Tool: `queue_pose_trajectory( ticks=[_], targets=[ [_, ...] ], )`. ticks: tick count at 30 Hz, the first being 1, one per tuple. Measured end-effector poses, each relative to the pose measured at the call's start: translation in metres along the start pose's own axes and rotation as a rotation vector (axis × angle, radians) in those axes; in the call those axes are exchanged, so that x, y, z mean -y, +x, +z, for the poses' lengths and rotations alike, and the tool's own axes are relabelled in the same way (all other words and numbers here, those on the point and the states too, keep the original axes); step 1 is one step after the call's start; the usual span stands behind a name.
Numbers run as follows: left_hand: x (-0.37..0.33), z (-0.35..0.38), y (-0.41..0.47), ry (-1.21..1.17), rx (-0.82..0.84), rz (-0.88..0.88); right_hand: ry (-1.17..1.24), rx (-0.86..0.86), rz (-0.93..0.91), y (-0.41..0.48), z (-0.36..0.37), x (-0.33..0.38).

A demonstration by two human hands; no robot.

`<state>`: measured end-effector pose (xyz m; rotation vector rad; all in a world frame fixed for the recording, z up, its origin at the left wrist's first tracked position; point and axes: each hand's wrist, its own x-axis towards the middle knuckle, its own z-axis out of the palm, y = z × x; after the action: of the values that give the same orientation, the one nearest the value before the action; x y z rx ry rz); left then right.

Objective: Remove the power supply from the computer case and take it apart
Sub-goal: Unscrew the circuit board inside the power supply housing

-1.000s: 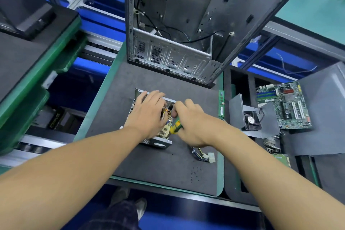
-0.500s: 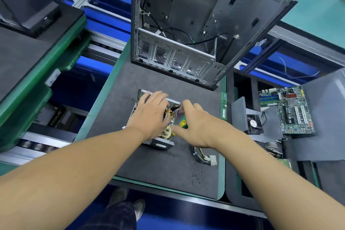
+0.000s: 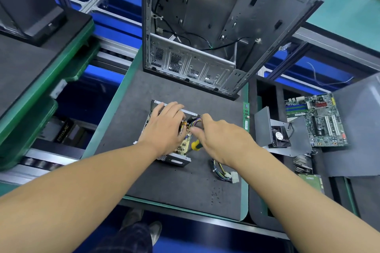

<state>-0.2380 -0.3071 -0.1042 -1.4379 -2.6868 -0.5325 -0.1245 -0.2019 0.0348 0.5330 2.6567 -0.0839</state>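
The power supply (image 3: 174, 159), a small metal box with its cover off, lies on the dark mat (image 3: 181, 191). Its circuit board (image 3: 185, 145) and copper coil show inside. My left hand (image 3: 164, 127) rests flat on top of it, fingers reaching to the far edge. My right hand (image 3: 218, 135) is at its right side, thumb and forefinger closing on the coloured wire bundle (image 3: 195, 123) where it leaves the box. A yellow-green screwdriver handle (image 3: 195, 145) shows under that palm; I cannot tell if it is held. The empty computer case (image 3: 216, 26) stands open behind.
A loose cable with a white plug (image 3: 226, 172) lies on the mat by my right wrist. To the right sit a grey cover with a fan (image 3: 278, 136), a motherboard (image 3: 316, 119) and a memory stick (image 3: 246, 116). Green trays stand at left.
My right hand has loosened from the screwdriver grip and reached forward to the wires. The left hand has stayed on the power supply.
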Motion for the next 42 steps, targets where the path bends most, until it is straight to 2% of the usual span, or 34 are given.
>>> queue_pose_trajectory(
  ticks=[2, 6, 9, 12, 15, 17, 19, 21, 24, 26, 29, 34, 42],
  targets=[
    [-0.001, -0.002, 0.0, 0.018, 0.008, 0.003, 0.029, -0.029, -0.054, 0.001, -0.002, -0.001],
    [-0.001, -0.005, -0.002, -0.034, 0.072, 0.021, 0.186, 0.162, -0.067, 0.005, -0.005, -0.008],
    [-0.002, -0.009, 0.0, -0.087, 0.15, 0.069, 0.217, 0.08, 0.025, 0.005, 0.001, -0.01],
    [-0.004, -0.014, 0.004, -0.034, 0.177, 0.215, 0.142, -0.011, -0.02, 0.005, 0.005, -0.011],
    [-0.006, -0.024, 0.014, 0.039, 0.129, 0.422, 0.157, 0.078, -0.135, 0.005, 0.005, -0.014],
    [-0.01, -0.027, 0.02, 0.286, 0.264, 0.625, 0.197, 0.119, -0.123, 0.004, 0.006, -0.016],
    [-0.012, -0.027, 0.022, 0.453, 0.427, 0.707, 0.216, 0.104, -0.041, 0.005, 0.007, -0.015],
    [-0.014, -0.029, 0.024, 0.478, 0.497, 0.695, 0.179, 0.048, 0.031, 0.004, 0.009, -0.017],
    [-0.022, -0.028, 0.028, 0.554, 0.57, 0.668, 0.118, -0.063, -0.082, 0.003, 0.012, -0.017],
    [-0.031, -0.025, 0.031, 0.646, 0.606, 0.623, 0.139, -0.042, -0.176, 0.004, 0.014, -0.02],
    [-0.041, -0.017, 0.032, 0.744, 0.634, 0.559, 0.226, -0.009, -0.146, 0.004, 0.017, -0.023],
    [-0.045, -0.004, 0.028, 0.665, 0.53, 0.403, 0.238, -0.232, -0.14, 0.008, 0.029, -0.028],
    [-0.047, 0.007, 0.033, 0.631, 0.509, 0.424, 0.424, -0.261, -0.11, 0.0, 0.027, -0.044]
  ],
)
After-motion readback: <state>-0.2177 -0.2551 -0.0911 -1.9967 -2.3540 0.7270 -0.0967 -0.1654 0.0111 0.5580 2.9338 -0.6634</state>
